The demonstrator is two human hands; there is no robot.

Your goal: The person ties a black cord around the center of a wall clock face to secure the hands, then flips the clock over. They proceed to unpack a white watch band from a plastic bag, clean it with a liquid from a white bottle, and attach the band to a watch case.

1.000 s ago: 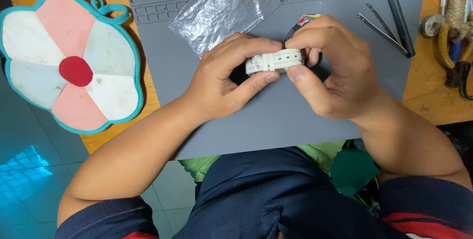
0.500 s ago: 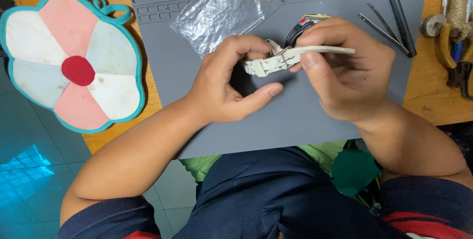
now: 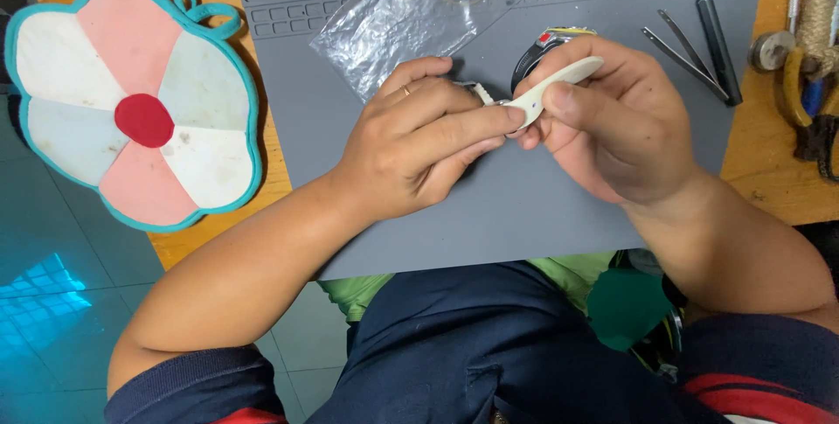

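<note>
- Both hands are working a white strap (image 3: 559,83) at a watch (image 3: 544,46), held just above the grey mat (image 3: 524,214)
- Left hand (image 3: 419,149) is pinching the strap's end; right hand (image 3: 616,118) is clamping its length
- Next move is calling for steady alignment
- Strap is now tilting more steeply upward than half a second ago

Bright, even daylight, soft shadows, sharp centre, slight wide-angle stretch at edges.

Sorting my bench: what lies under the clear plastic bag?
The clear plastic bag lies on the grey mat, whose moulded compartments show through it. Whether the bag holds anything small cannot be seen.
</note>
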